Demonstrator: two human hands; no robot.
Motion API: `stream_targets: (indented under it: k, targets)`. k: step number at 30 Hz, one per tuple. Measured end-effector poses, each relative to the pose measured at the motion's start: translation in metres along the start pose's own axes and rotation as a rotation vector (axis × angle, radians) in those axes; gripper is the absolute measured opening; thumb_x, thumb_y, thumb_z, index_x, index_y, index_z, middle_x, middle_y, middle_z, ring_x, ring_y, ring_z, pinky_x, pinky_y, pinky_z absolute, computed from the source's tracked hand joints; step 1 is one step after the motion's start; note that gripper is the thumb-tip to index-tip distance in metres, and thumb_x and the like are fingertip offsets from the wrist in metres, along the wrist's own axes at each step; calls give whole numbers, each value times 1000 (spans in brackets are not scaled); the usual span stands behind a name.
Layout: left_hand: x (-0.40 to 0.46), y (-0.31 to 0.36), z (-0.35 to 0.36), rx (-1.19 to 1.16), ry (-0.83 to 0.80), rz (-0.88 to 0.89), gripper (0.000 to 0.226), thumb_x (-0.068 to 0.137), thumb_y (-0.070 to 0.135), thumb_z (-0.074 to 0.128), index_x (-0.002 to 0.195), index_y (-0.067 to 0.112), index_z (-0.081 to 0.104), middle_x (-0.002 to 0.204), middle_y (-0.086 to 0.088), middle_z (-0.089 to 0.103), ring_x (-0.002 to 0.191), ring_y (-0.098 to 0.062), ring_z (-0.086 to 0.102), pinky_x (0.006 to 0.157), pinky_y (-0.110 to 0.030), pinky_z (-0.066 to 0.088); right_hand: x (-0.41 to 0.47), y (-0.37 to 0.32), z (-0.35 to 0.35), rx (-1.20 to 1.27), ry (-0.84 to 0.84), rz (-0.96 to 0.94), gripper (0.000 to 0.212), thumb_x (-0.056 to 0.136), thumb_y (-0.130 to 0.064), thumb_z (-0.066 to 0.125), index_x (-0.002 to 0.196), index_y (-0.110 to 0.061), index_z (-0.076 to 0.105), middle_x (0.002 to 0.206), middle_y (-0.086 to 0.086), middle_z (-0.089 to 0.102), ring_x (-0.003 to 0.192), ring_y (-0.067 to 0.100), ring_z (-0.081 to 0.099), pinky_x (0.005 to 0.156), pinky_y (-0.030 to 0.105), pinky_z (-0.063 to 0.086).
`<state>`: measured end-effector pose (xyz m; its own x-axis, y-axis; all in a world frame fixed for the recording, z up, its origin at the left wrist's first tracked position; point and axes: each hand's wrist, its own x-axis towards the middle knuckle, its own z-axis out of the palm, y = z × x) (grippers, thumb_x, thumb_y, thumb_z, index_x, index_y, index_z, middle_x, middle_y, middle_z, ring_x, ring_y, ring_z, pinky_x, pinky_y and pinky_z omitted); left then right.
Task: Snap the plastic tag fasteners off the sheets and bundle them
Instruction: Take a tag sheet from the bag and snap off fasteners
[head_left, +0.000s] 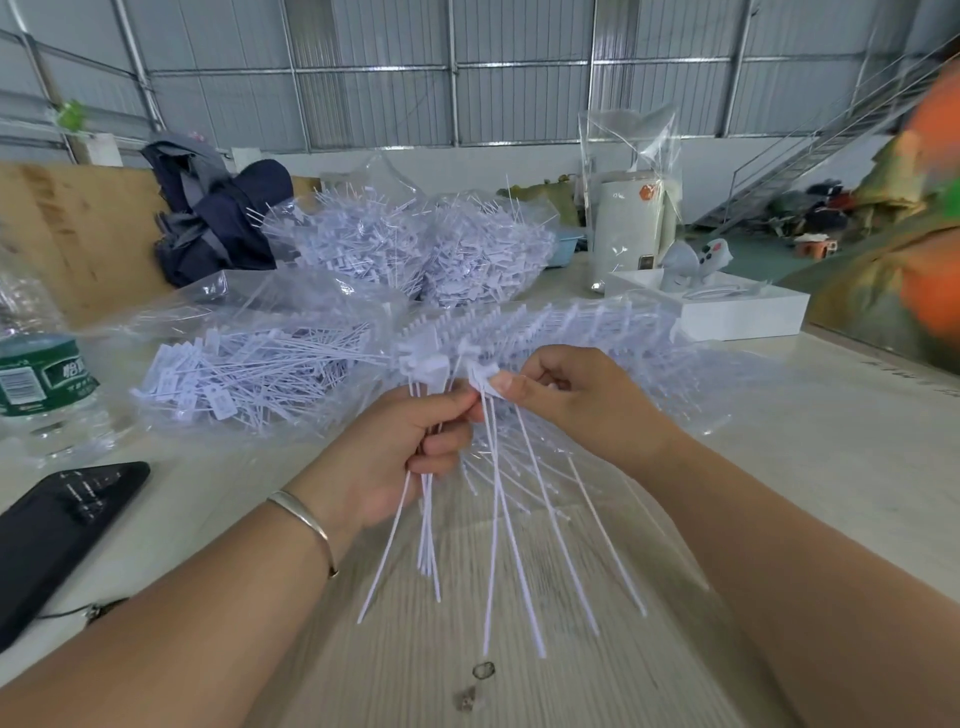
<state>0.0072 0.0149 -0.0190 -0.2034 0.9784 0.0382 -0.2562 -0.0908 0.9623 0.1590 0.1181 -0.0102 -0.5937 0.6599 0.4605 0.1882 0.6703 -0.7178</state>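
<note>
Fasteners (426, 525) already snapped off sit bunched in the left hand (410, 447), its fingers curled tight around the stems to build the bundle. Right hand (566, 400) fingers pinch one tag head (485, 375), apparently ready to break it from the sheet (545, 322).

My single head-worn camera looks forward and down, close over the tabletop (857, 441), its wide angle reaching the far wall beyond.

Black phone (57, 530), green-labelled bottle (39, 382)
</note>
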Motion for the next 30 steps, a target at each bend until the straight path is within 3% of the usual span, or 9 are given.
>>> stream_targets:
  k: [5,10,14,18,22,26,28,30]
  targets:
    - [0,6,2,-135,5,-45,20,74,21,62,89,9,57,66,-1,56,38,-2,33,28,-10,17,0,2,-1,-48,46,-3,50,76,-56,68,72,-7,59,57,-12,44,58,6,41,64,25,34]
    - [3,9,-1,-161,88,-60,24,77,30,65,81,14,48,56,2,51,40,-4,33,27,-12,18,0,5,-1,-99,97,-18,42,72,-56,72,68,-17,57,59,-10,48,58,9,44,60,27,36]
    - [7,8,-5,-161,207,-67,22,87,31,61,83,13,50,59,-2,55,37,-5,35,27,-13,21,2,6,-3,-101,129,-28,38,73,-52,74,75,-17,60,74,6,62,70,24,57,64,38,46]
    - [8,5,-8,-165,199,-118,29,97,40,49,87,14,47,53,4,44,36,-3,29,27,-13,22,2,7,-3,-75,134,-16,34,76,-52,71,80,-20,60,78,2,60,72,18,55,68,37,46]
    - [7,6,-6,-97,171,-97,34,81,52,62,84,20,49,57,7,25,40,-3,21,30,-13,19,1,8,-4,-47,139,-4,30,79,-48,70,80,-20,60,73,-8,53,65,8,47,64,29,41]
    - [5,7,-5,-8,145,-64,12,65,26,77,65,21,66,54,9,23,35,-1,20,30,-13,16,1,8,-4,-62,120,-7,29,79,-48,70,83,-21,61,78,-6,55,70,10,50,66,30,42]
    - [6,8,-7,-10,160,-66,22,63,13,74,47,20,60,53,8,23,33,-1,20,29,-13,16,1,8,-4,-72,108,-3,26,79,-47,70,85,-22,61,80,-7,55,73,11,51,68,30,42]
    - [7,9,-8,-43,196,-62,29,61,8,72,53,21,47,49,9,25,31,-1,21,28,-13,17,0,8,-5,-67,106,-4,22,80,-41,71,85,-22,62,79,-8,54,74,12,52,68,30,43]
